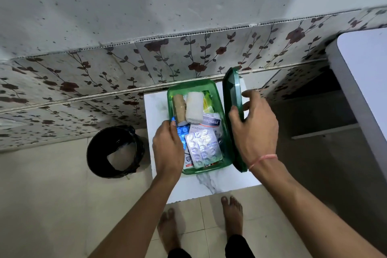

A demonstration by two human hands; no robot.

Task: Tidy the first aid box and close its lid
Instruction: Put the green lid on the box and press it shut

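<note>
The right hand closes its grip on the upright green lid beside the open first aid box, while the left hand pinches the box's near-left rim.

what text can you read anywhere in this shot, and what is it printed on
"saplast": on the red band of a white plaster packet in the green box; its first letters are hidden.
"WASH": grey print on the same packet, below the band; the rest is covered.
Silver blister strip: blue print, too blurred to read.
Small pack under the left hand: print too small to read.
Lid in the right hand: no text visible.
</note>
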